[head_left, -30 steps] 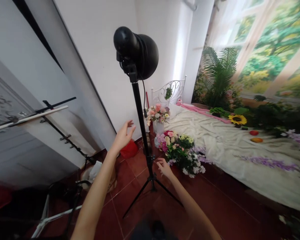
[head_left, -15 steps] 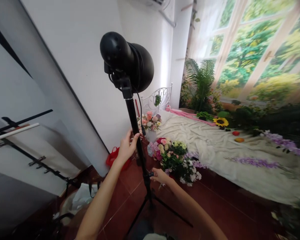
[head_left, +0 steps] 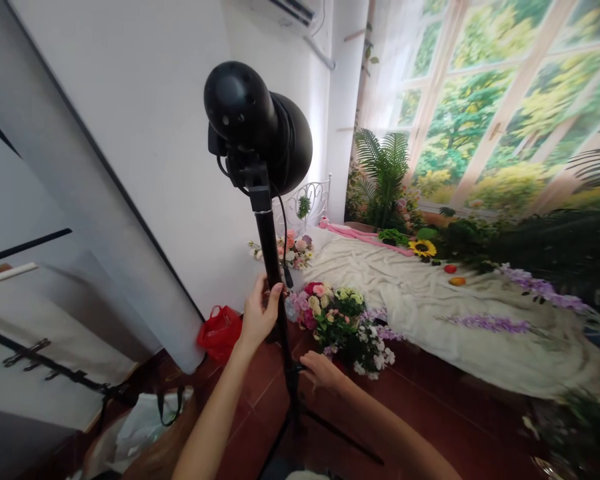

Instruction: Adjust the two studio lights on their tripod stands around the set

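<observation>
A black studio lamp [head_left: 260,127] tops a black stand [head_left: 269,250] whose legs spread on the red tiled floor. A cable hangs beside the pole. My left hand [head_left: 261,313] is wrapped round the pole below the lamp, its thumb in view and other fingers partly behind the pole. Lower down, my right hand [head_left: 321,371] has its fingers closed at a knob [head_left: 298,367] on the stand's collar; the fingers hide most of that knob.
Bouquets [head_left: 345,320] stand on the floor right of the stand, by a bed with a cream blanket [head_left: 405,293]. A red bag [head_left: 221,333] sits by the wall. Clips [head_left: 35,350] hang on a bar at left. A white bag [head_left: 147,427] lies at lower left.
The view has shifted, so the room's objects appear further left. Both hands sit slightly lower in the picture, still at the stand. More of the red bag shows.
</observation>
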Action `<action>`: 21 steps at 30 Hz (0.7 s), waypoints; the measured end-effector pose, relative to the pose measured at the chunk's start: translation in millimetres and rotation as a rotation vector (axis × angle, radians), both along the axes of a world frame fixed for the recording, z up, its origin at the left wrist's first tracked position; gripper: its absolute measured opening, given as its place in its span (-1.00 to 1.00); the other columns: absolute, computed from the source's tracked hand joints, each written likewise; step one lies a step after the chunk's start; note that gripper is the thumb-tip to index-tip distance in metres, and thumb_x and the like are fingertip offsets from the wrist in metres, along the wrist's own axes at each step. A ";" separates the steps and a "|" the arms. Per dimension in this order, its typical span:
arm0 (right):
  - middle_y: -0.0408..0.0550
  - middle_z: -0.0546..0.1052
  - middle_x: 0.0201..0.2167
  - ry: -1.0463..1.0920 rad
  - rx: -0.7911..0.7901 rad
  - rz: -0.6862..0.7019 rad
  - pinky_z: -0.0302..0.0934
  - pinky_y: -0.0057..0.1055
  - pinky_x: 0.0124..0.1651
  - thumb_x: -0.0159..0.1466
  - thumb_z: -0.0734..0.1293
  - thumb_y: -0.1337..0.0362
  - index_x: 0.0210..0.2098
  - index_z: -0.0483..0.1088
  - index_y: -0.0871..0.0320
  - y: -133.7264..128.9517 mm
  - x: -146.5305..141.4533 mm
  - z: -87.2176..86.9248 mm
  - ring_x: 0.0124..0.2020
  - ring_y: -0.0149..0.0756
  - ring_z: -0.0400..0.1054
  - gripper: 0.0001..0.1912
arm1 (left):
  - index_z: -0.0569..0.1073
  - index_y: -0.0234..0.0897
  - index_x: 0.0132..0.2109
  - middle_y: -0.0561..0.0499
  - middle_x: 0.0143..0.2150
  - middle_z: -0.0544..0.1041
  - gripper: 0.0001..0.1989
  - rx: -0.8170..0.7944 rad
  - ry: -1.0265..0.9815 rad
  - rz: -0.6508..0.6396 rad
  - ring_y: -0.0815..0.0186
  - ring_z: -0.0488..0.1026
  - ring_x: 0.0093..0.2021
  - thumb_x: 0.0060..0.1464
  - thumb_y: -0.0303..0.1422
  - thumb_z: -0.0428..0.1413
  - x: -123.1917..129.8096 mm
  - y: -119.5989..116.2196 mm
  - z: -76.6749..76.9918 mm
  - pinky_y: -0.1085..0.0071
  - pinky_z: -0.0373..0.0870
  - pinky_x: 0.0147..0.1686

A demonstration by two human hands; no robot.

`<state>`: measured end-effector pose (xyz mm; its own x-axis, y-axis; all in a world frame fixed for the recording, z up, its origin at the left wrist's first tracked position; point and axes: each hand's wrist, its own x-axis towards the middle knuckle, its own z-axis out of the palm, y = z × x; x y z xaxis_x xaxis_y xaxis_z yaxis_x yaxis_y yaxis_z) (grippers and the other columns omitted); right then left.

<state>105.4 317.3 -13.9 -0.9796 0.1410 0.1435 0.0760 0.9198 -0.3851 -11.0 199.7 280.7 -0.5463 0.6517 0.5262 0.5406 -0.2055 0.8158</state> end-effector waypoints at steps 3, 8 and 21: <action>-0.03 0.46 -0.34 -0.063 0.159 0.078 0.12 -0.40 -0.24 0.33 0.21 0.34 -0.32 0.37 0.17 -1.2 -4.8 -1.8 -0.29 -0.25 0.28 -0.88 | 0.35 -0.23 -0.06 0.05 -0.35 0.52 -0.68 -0.009 0.007 0.007 0.43 0.42 -0.48 0.21 -0.10 -0.01 -3.4 -0.5 -0.5 0.52 0.37 -0.42; -0.02 0.47 -0.29 -0.076 0.062 0.013 0.13 -0.41 -0.28 0.27 0.27 0.35 -0.30 0.36 0.14 -4.5 -5.0 -0.3 -0.23 -0.22 0.31 -0.97 | 0.35 -0.23 -0.05 0.06 -0.38 0.52 -0.67 -0.035 0.025 0.005 0.42 0.39 -0.52 0.21 -0.09 -0.01 -7.4 -2.2 -0.3 0.51 0.33 -0.46; -0.16 0.33 -0.61 -0.245 -1.319 -0.280 0.13 -0.51 -0.53 0.24 0.25 -0.03 -0.53 0.30 0.16 -11.7 -10.8 13.7 -0.63 -0.44 0.18 -0.59 | 0.37 -0.20 -0.08 0.05 -0.33 0.53 -0.71 -0.081 0.042 -0.022 0.40 0.43 -0.48 0.21 -0.11 0.00 -15.7 -6.9 2.6 0.51 0.40 -0.40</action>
